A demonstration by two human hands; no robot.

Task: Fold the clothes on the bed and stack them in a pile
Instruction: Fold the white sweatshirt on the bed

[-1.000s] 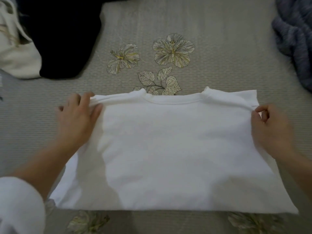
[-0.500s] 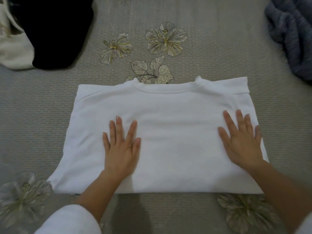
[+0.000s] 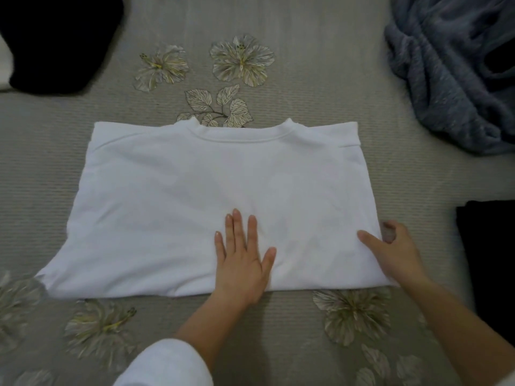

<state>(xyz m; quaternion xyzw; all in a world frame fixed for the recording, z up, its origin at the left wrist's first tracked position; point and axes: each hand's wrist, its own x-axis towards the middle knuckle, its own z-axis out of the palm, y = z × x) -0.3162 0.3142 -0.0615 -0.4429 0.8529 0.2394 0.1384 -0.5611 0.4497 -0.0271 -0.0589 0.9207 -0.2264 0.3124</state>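
Note:
A white top [image 3: 200,196], folded into a wide rectangle with its collar at the far side, lies flat on the grey flowered bed cover [image 3: 320,65]. My left hand [image 3: 242,257] rests flat on its near middle, fingers spread. At the top's near right edge, my right hand [image 3: 395,252] has its thumb on the cloth and its fingers curled around the edge.
A black garment [image 3: 55,40] lies at the far left with something white beside it. A crumpled blue-grey fleece [image 3: 451,73] fills the far right. A dark folded piece [image 3: 490,260] sits at the right edge, close to my right hand.
My left hand has slid right toward the top's near middle. My right hand has shifted from lying flat on the cloth to curling around its right edge.

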